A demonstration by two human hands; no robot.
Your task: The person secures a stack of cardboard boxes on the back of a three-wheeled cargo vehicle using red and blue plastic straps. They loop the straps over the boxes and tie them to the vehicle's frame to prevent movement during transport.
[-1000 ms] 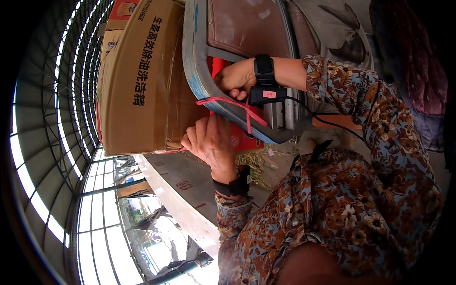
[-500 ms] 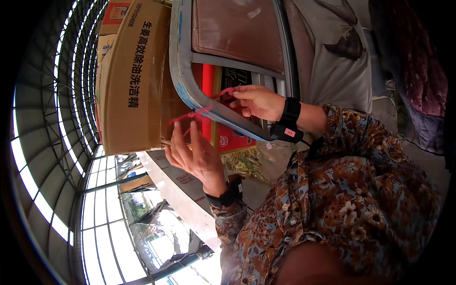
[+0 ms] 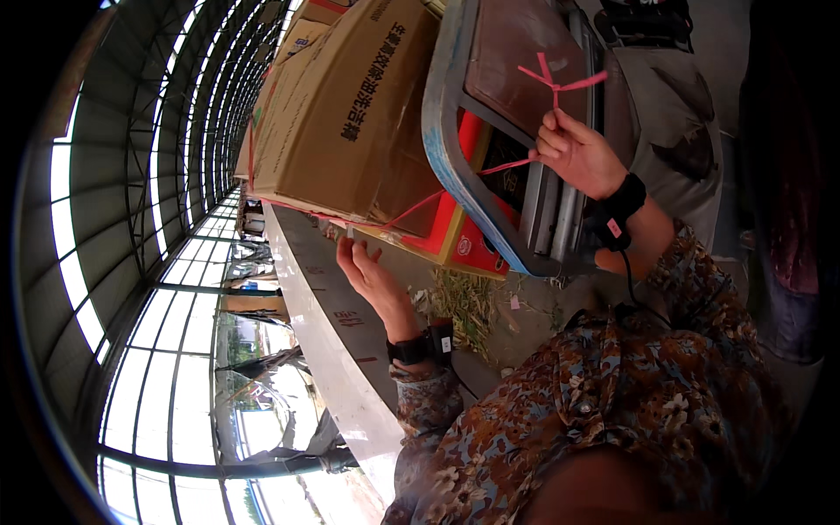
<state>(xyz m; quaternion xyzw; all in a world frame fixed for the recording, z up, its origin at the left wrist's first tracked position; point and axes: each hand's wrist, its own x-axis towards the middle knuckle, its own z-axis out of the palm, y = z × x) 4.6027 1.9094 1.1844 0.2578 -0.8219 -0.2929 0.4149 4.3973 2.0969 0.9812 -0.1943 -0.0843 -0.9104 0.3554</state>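
Over the blue-and-grey curved metal frame (image 3: 444,114), one right hand (image 3: 577,157) pinches one thin, knotted pink cord (image 3: 507,164); one left hand (image 3: 372,276) looks released, fingers loosely parted. The cord reaches the lower edge of one large brown cardboard box (image 3: 315,162). The step seems to be drawing it taut, calling for a steady pull. Beneath: one red-and-gold box (image 3: 477,247).

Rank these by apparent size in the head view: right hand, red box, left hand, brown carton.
1. Brown carton
2. Red box, partly hidden
3. Left hand and right hand: too alike to rank
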